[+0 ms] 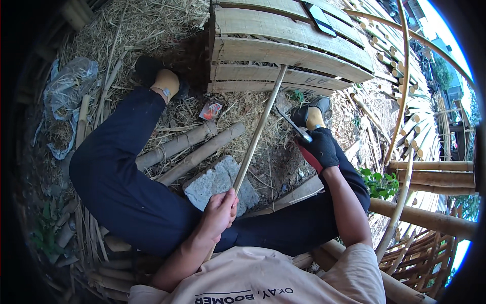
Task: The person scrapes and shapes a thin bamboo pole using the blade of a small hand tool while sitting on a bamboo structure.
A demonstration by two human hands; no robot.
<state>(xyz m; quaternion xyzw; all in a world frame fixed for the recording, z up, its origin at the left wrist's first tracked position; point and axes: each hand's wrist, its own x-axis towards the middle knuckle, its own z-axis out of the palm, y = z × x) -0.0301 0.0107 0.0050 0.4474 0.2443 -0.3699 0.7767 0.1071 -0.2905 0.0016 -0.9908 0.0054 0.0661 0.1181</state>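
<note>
My bare left hand (220, 213) is closed round a long, slim bamboo stick (259, 126). The stick slants up and away from my lap, and its far end meets the side of a wooden slat crate (291, 51). On my right hand (320, 150) is a black and red glove. Its fingers are wrapped round the handle of a knife (292, 123), whose thin dark blade points up and left toward the stick. A small gap shows between blade and stick. The knife's handle is mostly hidden in the glove.
A dark phone (320, 19) lies on the crate. Between my legs are a stone block (218, 180) and bamboo pieces (195, 154) on straw-strewn ground. A clear plastic bag (71, 86) lies at left. Cut bamboo poles (417, 126) are piled at right, near bent bamboo strips (405, 76).
</note>
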